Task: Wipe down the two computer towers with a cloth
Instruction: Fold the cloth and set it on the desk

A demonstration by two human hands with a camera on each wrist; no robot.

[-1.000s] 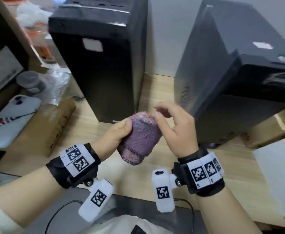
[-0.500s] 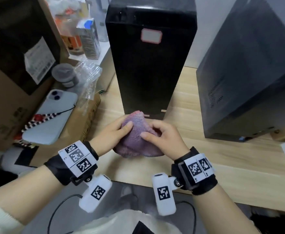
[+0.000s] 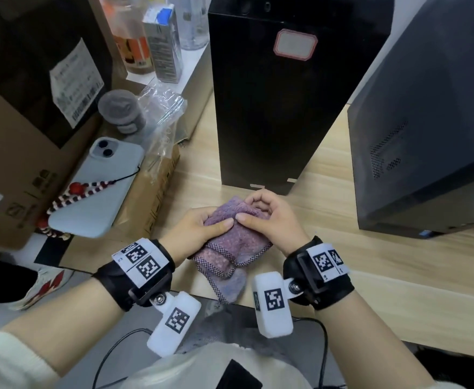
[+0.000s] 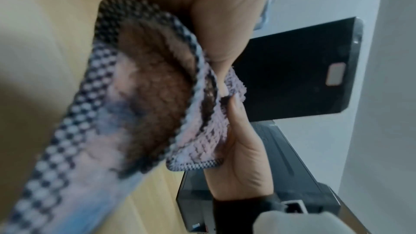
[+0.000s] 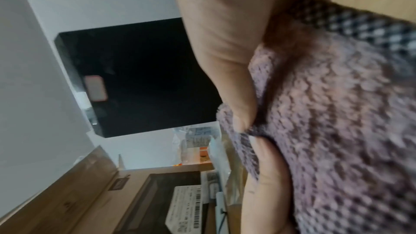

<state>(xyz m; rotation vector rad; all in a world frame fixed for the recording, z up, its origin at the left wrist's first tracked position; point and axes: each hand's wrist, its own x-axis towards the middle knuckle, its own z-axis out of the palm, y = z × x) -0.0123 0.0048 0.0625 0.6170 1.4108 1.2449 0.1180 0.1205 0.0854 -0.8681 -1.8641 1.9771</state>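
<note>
A: Where is the cloth [image 3: 231, 245]?

B: Low in front of the person, bunched between both hands just above the near edge of the bench [image 3: 398, 265]. It is purple and nubbly with a checked border, and one corner hangs down past the bench edge.

A: And the hands?

B: The left hand [image 3: 199, 228] grips the cloth's left side, thumb laid across the top. The right hand [image 3: 269, 217] has its fingers curled into the folds on the other side. The wrist views show each thumb pinching fabric. Both are grasping the cloth, neither is free.

A: The towers?

B: The black tower [image 3: 286, 102] stands upright just beyond the hands, with a pale red-edged label near its top. The grey tower [image 3: 426, 136] stands to the right, apart from the hands, its side vent showing. The cloth touches neither.

A: So how far along?

B: I'd judge it barely begun. The cloth looks as if it is being folded or gathered into a pad, and no wiping contact shows. Both towers seem left to do, the black one likely first since it is nearest.

A: Anything else nearby?

B: A phone [image 3: 101, 189] in a pale case lies on a cardboard box [image 3: 19, 175] to the left, beside crinkled plastic wrap [image 3: 163, 113].
</note>
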